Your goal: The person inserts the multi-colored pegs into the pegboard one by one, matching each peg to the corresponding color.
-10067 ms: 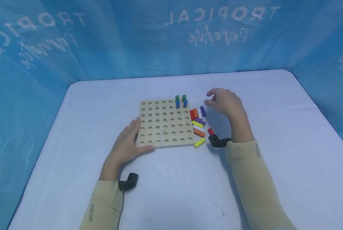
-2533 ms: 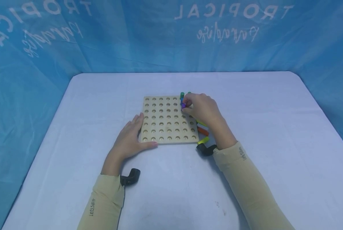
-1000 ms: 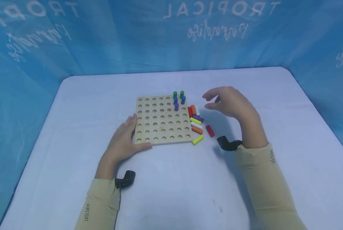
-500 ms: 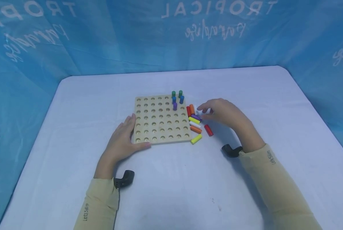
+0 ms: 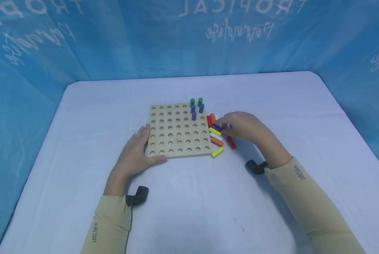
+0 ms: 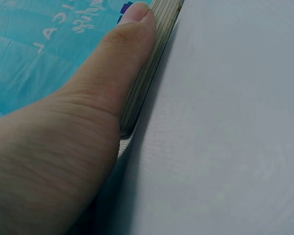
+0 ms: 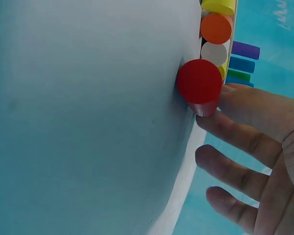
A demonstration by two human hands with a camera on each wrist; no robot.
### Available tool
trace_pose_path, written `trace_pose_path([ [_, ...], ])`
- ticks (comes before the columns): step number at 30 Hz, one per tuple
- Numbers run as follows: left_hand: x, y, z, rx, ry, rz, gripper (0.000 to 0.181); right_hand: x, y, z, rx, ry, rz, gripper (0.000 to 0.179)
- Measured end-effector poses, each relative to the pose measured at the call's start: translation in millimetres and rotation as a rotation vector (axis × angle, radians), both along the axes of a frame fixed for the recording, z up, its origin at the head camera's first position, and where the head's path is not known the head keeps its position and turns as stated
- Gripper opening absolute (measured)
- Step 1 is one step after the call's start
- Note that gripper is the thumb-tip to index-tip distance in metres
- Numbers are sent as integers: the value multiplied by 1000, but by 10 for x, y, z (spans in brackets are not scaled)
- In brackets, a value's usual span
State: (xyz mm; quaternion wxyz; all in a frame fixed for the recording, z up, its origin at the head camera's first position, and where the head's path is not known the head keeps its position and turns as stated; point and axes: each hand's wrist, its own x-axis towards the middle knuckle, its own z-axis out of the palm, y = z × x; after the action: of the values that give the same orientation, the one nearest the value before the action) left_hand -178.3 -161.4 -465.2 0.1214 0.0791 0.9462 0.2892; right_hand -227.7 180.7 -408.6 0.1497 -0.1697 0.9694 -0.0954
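Observation:
A square wooden pegboard (image 5: 173, 132) lies on the table, with two green pegs (image 5: 200, 102), two blue pegs (image 5: 201, 108) and one purple peg (image 5: 194, 115) upright in its far right holes. My left hand (image 5: 133, 153) rests at its near left corner, fingers straight along the left side; the thumb (image 6: 122, 54) lies against the front edge in the left wrist view. My right hand (image 5: 245, 127) is over the loose pegs beside the board, thumb and index finger pinching a lying purple peg (image 5: 216, 127). In the right wrist view a red peg (image 7: 200, 82) hides those fingertips.
Loose yellow (image 5: 217, 152), orange (image 5: 217, 141), white (image 5: 216, 136) and red (image 5: 231, 142) pegs lie along the board's right side. A white cloth covers the table (image 5: 183, 208). Blue printed curtains (image 5: 164, 42) hang behind and at both sides.
Earlier, my right hand set a purple peg into the board and drew back to the right. Since then it has lowered to the loose pegs and closed its fingertips on another purple one.

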Motion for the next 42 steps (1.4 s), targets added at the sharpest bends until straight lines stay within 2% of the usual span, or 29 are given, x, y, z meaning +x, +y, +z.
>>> trace_pose_path([
  [7,-3,-3,-6,4,-2,-6,133,-1,-27,15,19,-10,-30,40],
  [23,-3,-5,-1,4,-3,0,133,-54,-139,33,81,-32,-25,42],
  [30,-6,3,-8,4,3,-5,133,-52,-195,46,137,-24,-24,42],
  [42,-1,1,-9,6,0,-1,134,-43,-207,46,143,0,-11,37],
])
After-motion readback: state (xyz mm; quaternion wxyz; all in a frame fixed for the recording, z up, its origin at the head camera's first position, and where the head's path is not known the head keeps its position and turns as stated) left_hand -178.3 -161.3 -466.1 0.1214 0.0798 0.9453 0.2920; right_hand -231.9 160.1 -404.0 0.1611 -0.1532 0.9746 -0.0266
